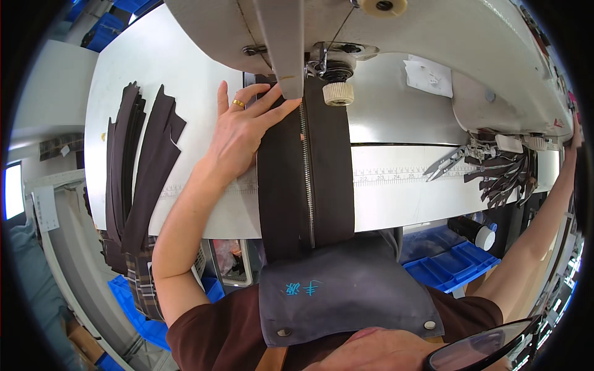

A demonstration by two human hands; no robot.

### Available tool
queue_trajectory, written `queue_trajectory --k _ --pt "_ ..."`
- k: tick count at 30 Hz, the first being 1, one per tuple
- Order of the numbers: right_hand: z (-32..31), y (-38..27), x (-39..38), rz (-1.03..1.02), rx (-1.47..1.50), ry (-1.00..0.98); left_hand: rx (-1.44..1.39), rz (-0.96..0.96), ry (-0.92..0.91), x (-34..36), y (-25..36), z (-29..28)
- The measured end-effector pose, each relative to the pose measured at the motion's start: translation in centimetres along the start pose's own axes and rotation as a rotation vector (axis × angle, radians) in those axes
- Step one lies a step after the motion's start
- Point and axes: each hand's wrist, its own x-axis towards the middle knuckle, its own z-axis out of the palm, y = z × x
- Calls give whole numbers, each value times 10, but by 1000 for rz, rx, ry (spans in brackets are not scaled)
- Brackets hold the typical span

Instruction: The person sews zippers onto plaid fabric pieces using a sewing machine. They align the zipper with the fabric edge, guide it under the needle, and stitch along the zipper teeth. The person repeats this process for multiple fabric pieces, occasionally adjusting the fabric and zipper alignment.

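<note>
Well to the left of the left hand's fingers, dark fabric strips [125, 161] lie in two groups on the white worktop [139, 65], their lower ends passing over its near edge; the worktop's left edge lies just beyond them. Between strips and fingers, a bare stretch of worktop leaves open room. The left hand [238, 133] rests palm down, its fingers [279, 115] spread and unclenched, laid on the dark fabric panel [281, 191] without gripping it; the index fingertip is at the metal zipper [307, 185]. From under these fingertips the panel runs toward the person, past the worktop's near edge to the grey apron [346, 303]. Just beyond the fingertips stands the sewing machine [210, 31], its upright metal bar [281, 37] close against them, so room there is tight. Right of the fingers, past the panel's right edge, come a smooth metal plate [396, 114] bearing white paper [428, 77], then, well apart, scissors [444, 163] and bunched dark scraps [507, 179]. Farthest right, the right hand [575, 133] is by the machine's end, mostly hidden; I cannot tell how its fingers stand.
</note>
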Motion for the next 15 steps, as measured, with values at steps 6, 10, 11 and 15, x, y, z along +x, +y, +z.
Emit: queue_trajectory --k 6,10,11,15 --pt "4 21 -7 37 31 -64 -10 -10 -6 1 1 -1" --pt "-1 19 -7 37 34 -63 11 2 8 1 2 -1" --pt "-1 17 -6 35 32 -61 13 5 6 1 1 -1" --pt "4 7 -14 20 10 -36 6 5 10 2 2 -1"
